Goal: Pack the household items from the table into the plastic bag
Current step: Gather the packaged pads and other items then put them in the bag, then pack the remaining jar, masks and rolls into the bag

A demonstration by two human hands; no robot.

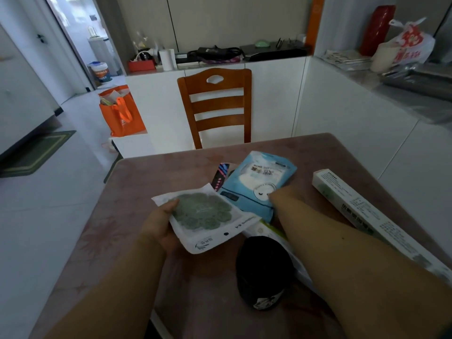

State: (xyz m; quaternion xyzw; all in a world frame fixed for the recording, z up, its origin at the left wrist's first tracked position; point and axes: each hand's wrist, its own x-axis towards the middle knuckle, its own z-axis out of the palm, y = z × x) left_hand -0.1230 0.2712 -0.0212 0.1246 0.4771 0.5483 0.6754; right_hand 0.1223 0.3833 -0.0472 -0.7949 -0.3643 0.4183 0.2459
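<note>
Gathering step, by the look of it: left hand (159,228) clamped on the white pouch (208,217) of green discs, thumb on top at its left edge, pouch lifted clear of the worktop (137,206); right hand (285,195) closed on the near corner of the blue pouch (256,182), which tilts up just beyond the white pouch; finger positions underneath hidden. Still lying around the white pouch: black round container (264,267) just nearer, long white box (362,211) well off to the right, a dark striped packet (221,176) peeking out beyond, partly under the blue pouch; no plastic bag visible near the white pouch, only one far off on the counter. Best done by stacking both flat pouches together in one hand; keeping grip firm, since slick film probably slips; freeing the other hand to hold a bag mouth open; saving the black round container and long white box for later, probably heavier or awkward.
</note>
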